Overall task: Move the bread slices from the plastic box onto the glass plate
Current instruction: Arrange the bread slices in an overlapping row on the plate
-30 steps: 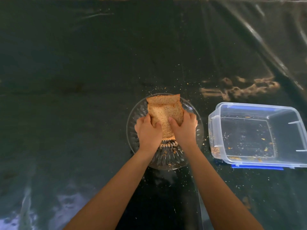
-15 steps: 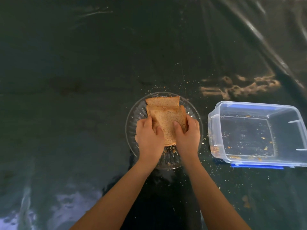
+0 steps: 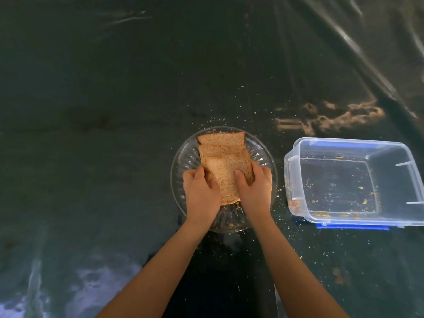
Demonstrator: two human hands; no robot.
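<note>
Bread slices (image 3: 226,177) lower onto glass plate (image 3: 183,157)

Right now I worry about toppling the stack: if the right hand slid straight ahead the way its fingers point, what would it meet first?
The right hand already holds the front bread slice; beyond it, probably the slices behind.

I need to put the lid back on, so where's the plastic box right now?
In the head view the plastic box sits on the right, just right of the glass plate and beyond the right hand.
</note>
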